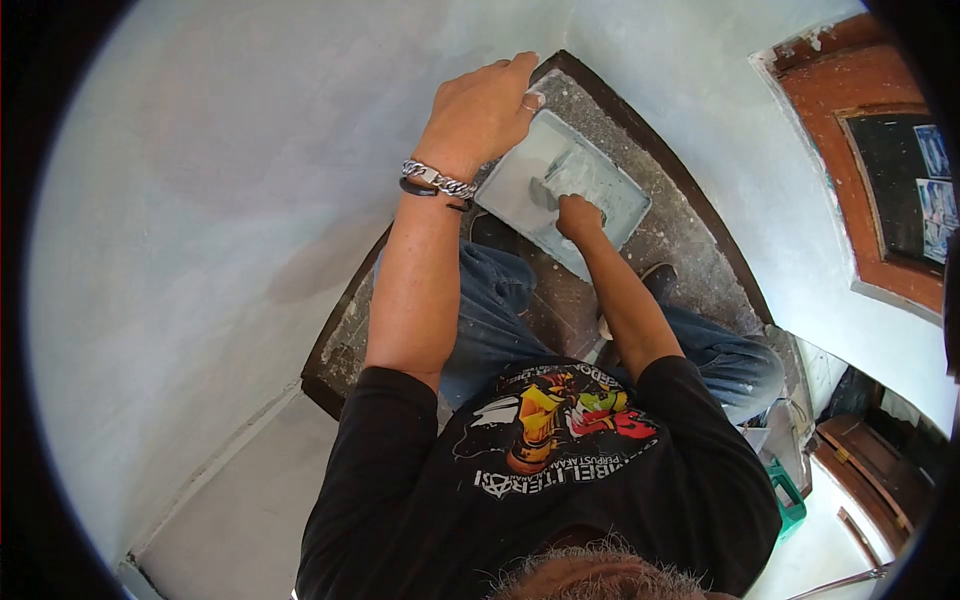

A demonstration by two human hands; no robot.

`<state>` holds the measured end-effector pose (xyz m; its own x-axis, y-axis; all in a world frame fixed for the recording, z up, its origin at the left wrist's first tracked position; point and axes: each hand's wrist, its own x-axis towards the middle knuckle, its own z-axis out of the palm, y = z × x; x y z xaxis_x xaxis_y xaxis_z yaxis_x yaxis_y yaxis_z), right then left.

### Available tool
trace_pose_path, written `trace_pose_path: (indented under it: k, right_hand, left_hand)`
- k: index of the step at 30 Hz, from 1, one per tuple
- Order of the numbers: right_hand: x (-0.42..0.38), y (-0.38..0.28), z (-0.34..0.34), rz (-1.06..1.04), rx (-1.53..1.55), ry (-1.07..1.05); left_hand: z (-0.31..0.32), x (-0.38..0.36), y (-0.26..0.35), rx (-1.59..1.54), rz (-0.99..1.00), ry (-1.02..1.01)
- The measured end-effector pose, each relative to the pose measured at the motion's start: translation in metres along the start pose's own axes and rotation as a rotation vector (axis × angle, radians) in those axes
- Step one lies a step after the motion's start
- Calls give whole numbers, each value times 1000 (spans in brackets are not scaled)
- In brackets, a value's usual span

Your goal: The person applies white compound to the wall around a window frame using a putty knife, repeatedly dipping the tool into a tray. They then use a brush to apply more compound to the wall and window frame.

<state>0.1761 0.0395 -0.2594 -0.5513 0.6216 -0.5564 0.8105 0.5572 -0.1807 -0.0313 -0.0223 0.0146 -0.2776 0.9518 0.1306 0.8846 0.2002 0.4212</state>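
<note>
My right hand (580, 217) is closed around the handle of a putty knife (544, 193), whose flat grey blade is inside a shallow, light grey tray (627, 232). White, wet-looking paint or filler (590, 172) is smeared over the tray's bottom. My left hand (478, 112), with a chain bracelet at its wrist, is raised by the wall above the tray's upper left corner. Its thumb stands apart from the fingers, and something white shows at the thumb tip. Whether this hand touches the wall cannot be made out.
Pale walls (200, 170) meet at a corner behind the tray. The tray lies on a speckled, stained surface (690, 235) with a dark border, between my knees. At right are a brown wooden frame (845, 160) with a dark pane, a green plastic crate (788, 500) and brown wooden furniture (865, 465).
</note>
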Motion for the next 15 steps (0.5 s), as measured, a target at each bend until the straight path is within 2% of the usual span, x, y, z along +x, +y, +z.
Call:
trace_pose_path:
  k: [2,5,8,14,15]
  right_hand:
    - [-9,0,-9,-15,-28,-68]
    - [-4,14,3,-5,109,-26]
    - [-3,17,14,-27,70,77]
    - [-12,20,38,-176,84,12]
    - [-8,32,50,-250,159,80]
  left_hand:
    - [0,0,2,4,4,11]
    - [2,-1,2,6,20,22]
    - [2,1,5,16,0,-45]
    - [3,3,6,14,-5,-67]
    - [3,4,6,18,-7,-72]
